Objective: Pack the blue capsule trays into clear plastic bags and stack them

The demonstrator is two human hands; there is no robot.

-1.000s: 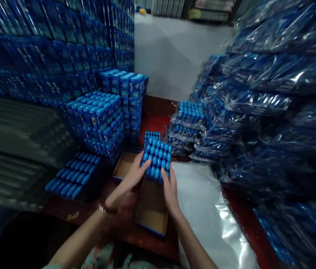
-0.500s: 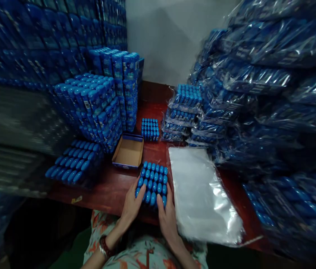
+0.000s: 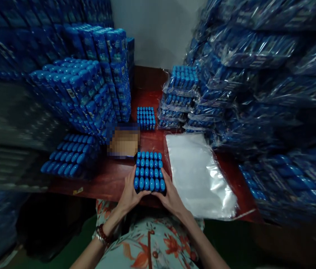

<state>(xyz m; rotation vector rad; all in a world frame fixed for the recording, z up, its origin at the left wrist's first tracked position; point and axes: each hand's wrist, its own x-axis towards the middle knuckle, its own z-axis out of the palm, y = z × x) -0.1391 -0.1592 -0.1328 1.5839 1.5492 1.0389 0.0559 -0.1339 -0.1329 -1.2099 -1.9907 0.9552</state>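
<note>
A block of several blue-capped bottles (image 3: 149, 172), set in tight rows, sits at the front edge of the red table, caps up. My left hand (image 3: 131, 190) wraps its left side and near corner. On the opposite side my right hand (image 3: 169, 190) clasps it the same way, and both thumbs meet along the near face. Just behind and left lies an open cardboard tray (image 3: 124, 144), partly blurred out. To the right is a flat stack of clear plastic bags (image 3: 197, 172).
Tall stacks of blue bottles (image 3: 74, 93) rise on the left, with a lower block (image 3: 68, 155) before them. Plastic-wrapped packs (image 3: 177, 99) are piled at right. A small bottle group (image 3: 146, 117) stands farther back on the red table (image 3: 149, 95).
Both hands have shifted from the block's top and sides to its sides and near face, thumbs coming down off the caps. The block now sits squarer to me. The camera view has shifted.
</note>
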